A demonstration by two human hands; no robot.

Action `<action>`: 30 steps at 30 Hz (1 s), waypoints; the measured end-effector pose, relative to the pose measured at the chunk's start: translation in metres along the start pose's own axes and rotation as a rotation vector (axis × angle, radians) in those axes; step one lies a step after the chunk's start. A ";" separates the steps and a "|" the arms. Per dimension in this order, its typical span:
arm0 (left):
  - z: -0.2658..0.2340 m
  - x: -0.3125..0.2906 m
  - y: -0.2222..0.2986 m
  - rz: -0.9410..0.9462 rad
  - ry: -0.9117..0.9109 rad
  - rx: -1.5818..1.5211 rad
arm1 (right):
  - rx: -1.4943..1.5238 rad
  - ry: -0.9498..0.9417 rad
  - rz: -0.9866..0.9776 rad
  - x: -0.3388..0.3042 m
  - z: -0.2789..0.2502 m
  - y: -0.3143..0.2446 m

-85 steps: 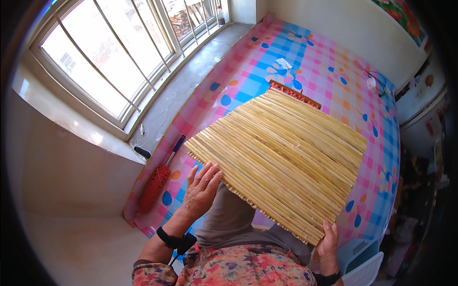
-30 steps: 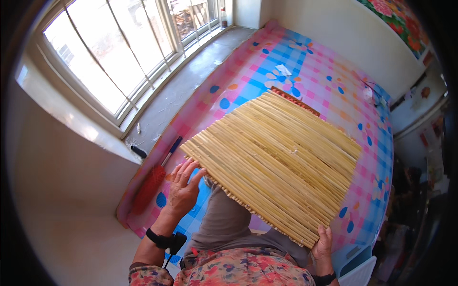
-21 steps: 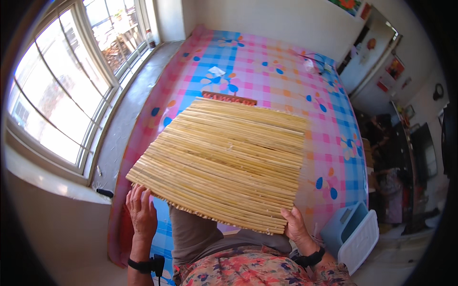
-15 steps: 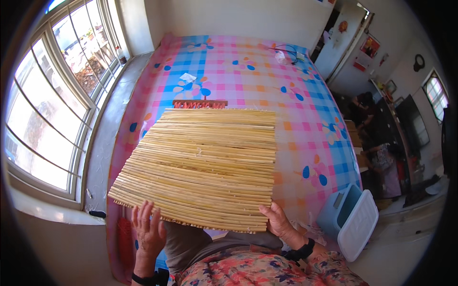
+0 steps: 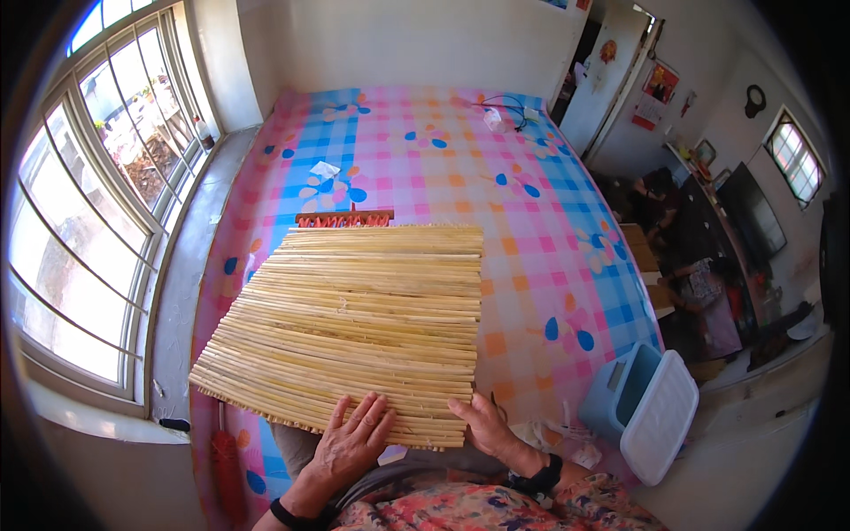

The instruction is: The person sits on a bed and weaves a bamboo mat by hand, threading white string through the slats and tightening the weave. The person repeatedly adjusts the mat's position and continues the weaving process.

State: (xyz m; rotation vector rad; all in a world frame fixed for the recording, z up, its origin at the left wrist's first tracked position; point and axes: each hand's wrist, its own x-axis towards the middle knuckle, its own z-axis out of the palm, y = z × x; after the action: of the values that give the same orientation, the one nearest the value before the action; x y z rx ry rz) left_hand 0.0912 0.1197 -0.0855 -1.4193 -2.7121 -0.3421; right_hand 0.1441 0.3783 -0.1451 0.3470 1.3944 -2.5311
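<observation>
A mat of straight yellow stalks, laid side by side, slopes up from my lap over the checked sheet. It is narrower at the far end and fans out to the left. My left hand lies on its near edge, fingers stretched flat over the stalks. At the near right corner my right hand grips the mat, thumb on top and the other fingers mostly hidden beneath. A dark curved loop shows just beyond that hand, too small to name. Against the mat's far edge rests a brown bar with red zigzag cords.
A pink and blue checked plastic sheet covers the bed-like surface. At right stands a blue bin with a white lid leaning on it. A red bundle lies lower left, below the barred window. Another person sits far right.
My left hand has moved right from the mat's left corner onto its near edge and now lies flat there. My right hand still holds the corner. The whole view has shifted slightly.
</observation>
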 end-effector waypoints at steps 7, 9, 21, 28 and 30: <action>0.012 0.001 0.011 -0.009 0.099 0.080 | -0.016 0.059 -0.045 -0.001 -0.004 0.006; 0.011 0.001 0.014 -0.002 0.096 0.036 | -0.051 0.042 -0.017 0.000 -0.008 0.005; 0.005 -0.001 0.008 0.054 0.185 0.025 | -0.817 0.035 0.152 -0.009 -0.002 -0.063; 0.005 0.000 0.011 0.040 0.181 0.049 | -1.167 0.115 -0.427 -0.010 0.015 -0.100; 0.005 -0.002 0.011 0.024 0.165 0.057 | -1.148 0.026 -0.416 -0.010 0.044 -0.107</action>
State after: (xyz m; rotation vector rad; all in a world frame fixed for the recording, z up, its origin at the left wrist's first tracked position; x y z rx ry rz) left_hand 0.1017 0.1251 -0.0892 -1.3436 -2.5516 -0.3603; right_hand 0.1162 0.3973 -0.0335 -0.1511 2.7940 -1.4986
